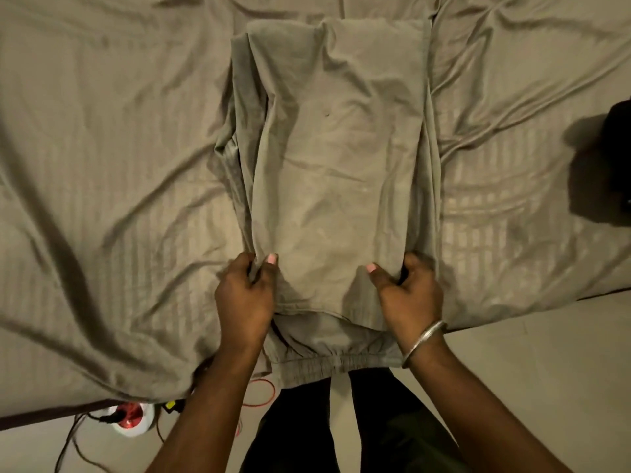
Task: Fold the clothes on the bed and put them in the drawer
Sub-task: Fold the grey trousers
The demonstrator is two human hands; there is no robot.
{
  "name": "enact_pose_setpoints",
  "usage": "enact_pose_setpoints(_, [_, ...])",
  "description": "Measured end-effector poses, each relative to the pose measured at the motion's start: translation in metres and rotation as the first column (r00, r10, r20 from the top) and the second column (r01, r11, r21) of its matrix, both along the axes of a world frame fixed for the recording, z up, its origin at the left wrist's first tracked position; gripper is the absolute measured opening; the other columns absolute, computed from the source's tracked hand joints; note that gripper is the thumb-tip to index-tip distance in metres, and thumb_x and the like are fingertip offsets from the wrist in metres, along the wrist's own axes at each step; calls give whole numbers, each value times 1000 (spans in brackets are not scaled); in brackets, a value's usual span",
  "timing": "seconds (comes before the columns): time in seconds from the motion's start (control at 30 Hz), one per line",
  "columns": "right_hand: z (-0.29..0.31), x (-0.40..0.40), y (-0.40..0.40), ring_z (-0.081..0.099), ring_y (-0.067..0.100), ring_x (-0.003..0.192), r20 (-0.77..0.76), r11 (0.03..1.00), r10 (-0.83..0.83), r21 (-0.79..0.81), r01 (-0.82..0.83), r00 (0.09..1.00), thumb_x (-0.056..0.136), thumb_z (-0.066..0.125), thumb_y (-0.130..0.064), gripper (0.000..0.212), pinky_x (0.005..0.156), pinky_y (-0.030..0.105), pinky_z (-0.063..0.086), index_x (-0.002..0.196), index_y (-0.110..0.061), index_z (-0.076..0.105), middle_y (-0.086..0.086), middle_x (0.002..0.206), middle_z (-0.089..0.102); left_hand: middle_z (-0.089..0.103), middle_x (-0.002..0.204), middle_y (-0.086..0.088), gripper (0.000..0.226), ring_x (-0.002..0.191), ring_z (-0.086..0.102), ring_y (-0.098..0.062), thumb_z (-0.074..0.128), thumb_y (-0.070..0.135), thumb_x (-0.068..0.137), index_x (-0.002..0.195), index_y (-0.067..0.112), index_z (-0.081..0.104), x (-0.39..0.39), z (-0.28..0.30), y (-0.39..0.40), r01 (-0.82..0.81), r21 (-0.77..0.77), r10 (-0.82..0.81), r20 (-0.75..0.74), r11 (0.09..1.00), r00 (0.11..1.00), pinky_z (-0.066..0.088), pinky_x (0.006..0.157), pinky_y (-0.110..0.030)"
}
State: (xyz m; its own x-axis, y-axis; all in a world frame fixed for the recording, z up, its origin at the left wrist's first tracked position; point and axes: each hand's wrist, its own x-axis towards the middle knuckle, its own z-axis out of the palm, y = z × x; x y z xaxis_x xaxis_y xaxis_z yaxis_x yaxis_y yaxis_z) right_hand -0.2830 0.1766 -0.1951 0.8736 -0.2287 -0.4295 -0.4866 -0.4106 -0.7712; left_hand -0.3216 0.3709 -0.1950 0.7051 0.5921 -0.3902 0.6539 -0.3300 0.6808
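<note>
A pair of grey-green trousers [334,158] lies lengthwise on the bed [102,165], folded over itself. Its elastic waistband [338,360] hangs at the bed's near edge. My left hand [244,298] grips the left edge of the folded upper layer, thumb on top and fingers under the cloth. My right hand [408,291] grips the right edge in the same way; a metal bangle sits on that wrist. The fabric between both hands is slightly raised. No drawer shows in this view.
The bed sheet is wrinkled and close in colour to the trousers. A dark object [619,165] sits at the bed's right edge. On the floor at lower left lie a white power strip [131,421], cables and a red cord [263,394].
</note>
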Motion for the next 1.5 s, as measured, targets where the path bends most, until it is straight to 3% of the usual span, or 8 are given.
enact_pose_setpoints(0.2, [5,7,-5,61,-14,80,-48,996,29,89,-25,998,85,73,-4,31,83,19,48,91,-32,60,-23,88,64,74,102,1,33,103,68,-21,81,32,69,99,22,73,10,0,12,-206,-425,153,-156,882,976,52,96,-42])
enact_pose_setpoints(0.4, [25,-12,-16,58,-13,98,131,975,25,217,-53,991,95,55,5,29,88,7,42,118,-12,48,-12,110,60,69,78,-2,9,68,63,-17,60,1,92,97,9,64,1,30,1,-285,-622,304,-79,729,949,51,51,-20])
enact_pose_setpoints(0.53, [31,-44,-45,61,-1,107,26,974,40,221,-45,999,92,61,2,42,93,14,47,127,-17,47,-11,117,62,74,84,-2,19,77,70,-20,61,-2,89,103,9,66,-45,38,-24,-348,-653,306,-183,673,934,57,59,-23])
enact_pose_setpoints(0.7, [17,-65,-71,68,14,85,-255,970,201,-80,-228,946,85,74,-17,48,78,27,55,121,-23,43,-12,92,66,73,92,-2,23,95,69,-27,65,-3,86,93,18,67,-85,18,-42,-340,-467,205,-316,816,926,51,74,-30])
enact_pose_setpoints(0.8, [19,-50,-67,62,21,77,-41,893,255,-372,-252,966,85,71,-26,42,74,40,54,115,-17,44,1,88,61,65,92,2,23,93,63,-27,68,11,80,100,18,58,-72,30,-45,-139,5,136,-236,990,962,46,75,-35])
enact_pose_setpoints(0.97, [8,39,-26,55,35,110,370,799,512,-535,-273,775,85,65,-25,41,90,49,48,119,-3,56,18,120,56,61,123,-3,43,119,53,-24,50,22,78,120,16,58,17,37,-48,160,306,-225,191,939,955,40,97,-39])
enact_pose_setpoints(1.1, [-5,126,29,36,27,142,334,597,742,-724,-346,581,93,51,-35,47,112,54,28,133,-10,55,11,151,43,29,160,2,53,150,19,-20,38,33,98,149,21,38,120,14,-48,408,485,-482,31,773,876,19,120,-45])
enact_pose_setpoints(1.5, [-39,201,29,6,22,152,111,461,686,-830,-312,719,96,31,-57,76,118,58,-2,156,-12,21,7,165,10,14,164,-2,69,152,7,-20,31,50,99,157,18,13,129,-38,1,314,575,-292,-134,755,947,5,120,-53])
